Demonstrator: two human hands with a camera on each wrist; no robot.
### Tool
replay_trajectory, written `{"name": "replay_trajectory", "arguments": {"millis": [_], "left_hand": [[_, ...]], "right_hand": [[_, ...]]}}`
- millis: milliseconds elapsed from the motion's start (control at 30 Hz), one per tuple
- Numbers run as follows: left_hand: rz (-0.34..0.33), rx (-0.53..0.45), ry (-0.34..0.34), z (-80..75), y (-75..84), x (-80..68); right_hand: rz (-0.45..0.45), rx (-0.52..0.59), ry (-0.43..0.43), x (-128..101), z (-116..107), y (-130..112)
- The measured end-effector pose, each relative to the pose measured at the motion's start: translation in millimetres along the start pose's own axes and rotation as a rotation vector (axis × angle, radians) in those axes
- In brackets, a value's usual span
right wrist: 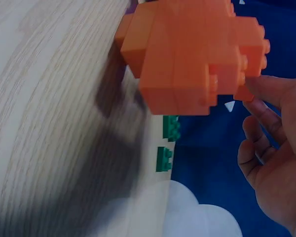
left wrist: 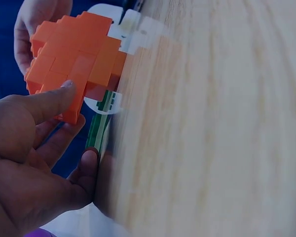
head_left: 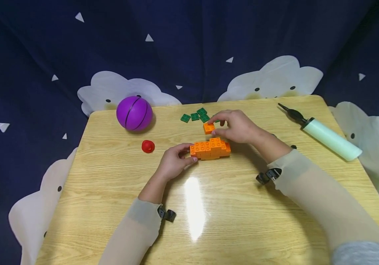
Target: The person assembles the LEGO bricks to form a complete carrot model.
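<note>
Fingers of my left hand pinch the left end of the orange block, thumb on the near face, as the left wrist view confirms. It sits on the table, a little beyond the middle. My right hand hovers just behind it, fingertips curled round a single orange brick held slightly above and behind the block.

I judge the block light, stiff and hard, its plastic somewhat slick; the studded joints could pop apart under a twist, so I would take it by its long flat sides, low down, not by the stepped top. The loose brick is best held by two opposite side walls, studs up.

Left of the block lies a small red piece. Just beyond my right hand lie green bricks, loose on the table. Farther left rests a purple ball, and at the far right a pump. I see no containers; nothing here is held in anything.
</note>
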State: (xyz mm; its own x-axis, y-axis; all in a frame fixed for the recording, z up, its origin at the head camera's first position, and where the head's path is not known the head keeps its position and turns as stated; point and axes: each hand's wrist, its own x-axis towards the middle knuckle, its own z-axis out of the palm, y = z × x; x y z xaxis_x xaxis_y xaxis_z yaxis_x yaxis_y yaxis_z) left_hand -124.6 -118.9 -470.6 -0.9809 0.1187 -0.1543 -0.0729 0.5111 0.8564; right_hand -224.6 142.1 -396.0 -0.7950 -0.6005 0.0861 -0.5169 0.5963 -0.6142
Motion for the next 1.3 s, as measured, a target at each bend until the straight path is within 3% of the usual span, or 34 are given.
{"name": "replay_trajectory", "arguments": {"millis": [600, 900, 1300], "left_hand": [[0.014, 0.001, 0.0, 0.3, 0.1, -0.2], [0.007, -0.012, 0.002, 0.6, -0.5, -0.2], [0.006, -0.021, 0.003, 0.2, -0.2, -0.4]], "right_hand": [[-0.104, 0.022, 0.025, -18, -1, -31], [-0.171, 0.022, 0.009, -22, 8, -34], [-0.171, 0.013, -0.005, -26, 21, -28]]}}
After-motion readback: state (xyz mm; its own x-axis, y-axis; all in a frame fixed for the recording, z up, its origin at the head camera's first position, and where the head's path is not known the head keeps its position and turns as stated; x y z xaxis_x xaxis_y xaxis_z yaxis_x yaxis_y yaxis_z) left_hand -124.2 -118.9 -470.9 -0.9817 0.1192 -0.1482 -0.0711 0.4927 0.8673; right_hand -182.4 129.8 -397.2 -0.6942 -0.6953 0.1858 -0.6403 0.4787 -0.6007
